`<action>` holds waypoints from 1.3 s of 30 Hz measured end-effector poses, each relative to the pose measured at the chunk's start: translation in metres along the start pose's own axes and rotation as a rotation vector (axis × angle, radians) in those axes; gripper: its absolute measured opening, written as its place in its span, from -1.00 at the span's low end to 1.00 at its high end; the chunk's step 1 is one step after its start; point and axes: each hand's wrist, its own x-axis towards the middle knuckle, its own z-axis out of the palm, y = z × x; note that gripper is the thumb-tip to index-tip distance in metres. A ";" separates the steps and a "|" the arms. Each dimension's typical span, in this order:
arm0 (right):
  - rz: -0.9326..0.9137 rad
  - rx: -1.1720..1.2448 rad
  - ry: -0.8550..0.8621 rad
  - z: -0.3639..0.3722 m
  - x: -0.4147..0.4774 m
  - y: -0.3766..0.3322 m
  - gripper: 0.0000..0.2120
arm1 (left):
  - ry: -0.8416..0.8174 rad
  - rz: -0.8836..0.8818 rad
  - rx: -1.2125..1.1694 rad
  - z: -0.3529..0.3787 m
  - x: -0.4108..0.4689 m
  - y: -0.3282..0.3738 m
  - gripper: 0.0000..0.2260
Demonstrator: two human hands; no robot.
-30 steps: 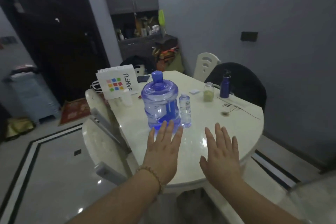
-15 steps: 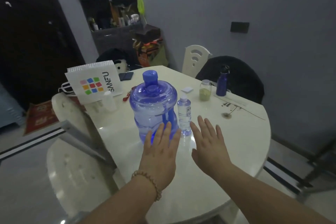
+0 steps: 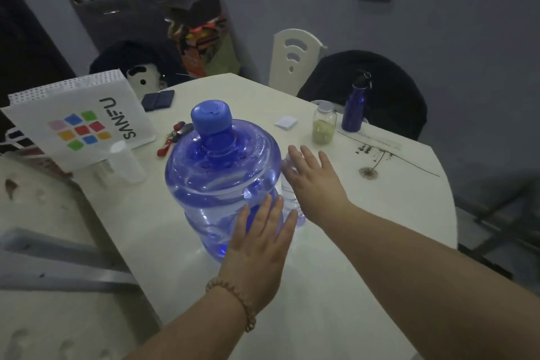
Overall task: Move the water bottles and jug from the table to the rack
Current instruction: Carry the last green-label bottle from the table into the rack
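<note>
A big translucent blue water jug (image 3: pixel 216 181) with a blue cap stands upright on the white table (image 3: pixel 365 207). My left hand (image 3: pixel 260 245) lies flat and open against the jug's near lower side. My right hand (image 3: pixel 314 181) is open, fingers spread, over a small clear bottle (image 3: pixel 287 202) that stands just right of the jug; most of that bottle is hidden by the hand. A dark blue metal bottle (image 3: pixel 355 109) stands at the table's far right edge. No rack is in view.
A white bag with coloured squares (image 3: pixel 79 123), a plastic cup (image 3: pixel 127 162), keys (image 3: pixel 175 137), a dark wallet (image 3: pixel 157 99), a jar of greenish powder (image 3: pixel 323 126) and a white pad (image 3: pixel 285 121) sit on the table. Chairs (image 3: pixel 293 58) stand behind it and at my left.
I have moved closer to the table. Both hands have reached forward: the left now touches the jug, and the right has gone over the small clear bottle.
</note>
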 end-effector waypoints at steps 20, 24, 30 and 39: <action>0.481 0.187 -0.290 0.042 -0.223 -0.102 -0.26 | -0.189 0.634 -0.171 0.108 0.002 0.034 -0.31; 0.482 0.134 -0.379 0.061 -0.239 -0.127 -0.28 | -0.235 0.708 -0.216 0.122 -0.006 0.045 -0.32; 0.469 0.175 -0.307 0.063 -0.236 -0.126 -0.30 | -0.130 0.744 -0.166 0.125 -0.010 0.043 -0.43; 0.626 0.097 -0.191 -0.015 -0.285 -0.050 -0.33 | 0.113 0.788 -0.299 0.035 0.011 0.111 -0.40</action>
